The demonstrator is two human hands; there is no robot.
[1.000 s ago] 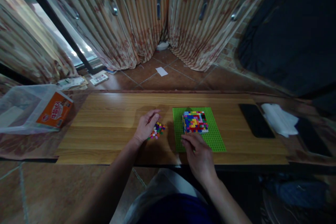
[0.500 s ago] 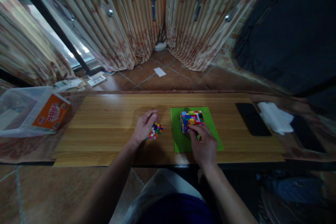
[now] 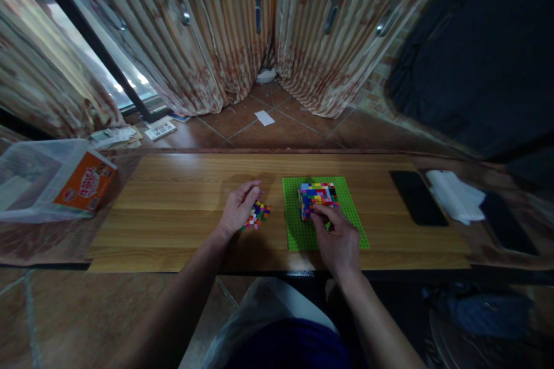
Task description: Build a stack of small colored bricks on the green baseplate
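A green studded baseplate (image 3: pixel 297 236) lies on the wooden board, carrying a block built of small multicoloured toy bricks (image 3: pixel 318 191). My right hand (image 3: pixel 339 240) is at the near side of this block, thumb and index finger pinched together against it. Whatever sits between those fingertips is hidden. To the left, a heap of loose tiny bricks (image 3: pixel 259 215) in mixed colours lies beside the baseplate. My left hand (image 3: pixel 239 206) rests at the heap's left edge, fingers loosely bent and thumb apart, with nothing visible in it.
A clear plastic box (image 3: pixel 38 179) with an orange label stands at the left end. On the right are a black phone-like slab (image 3: pixel 419 198), a white cloth or paper bundle (image 3: pixel 456 196) and another dark flat object (image 3: pixel 509 223). Curtains hang beyond the board (image 3: pixel 182 184).
The view has shifted very slightly. Both hands keep almost the same places, the right one still at the brick block and the left one beside the heap.
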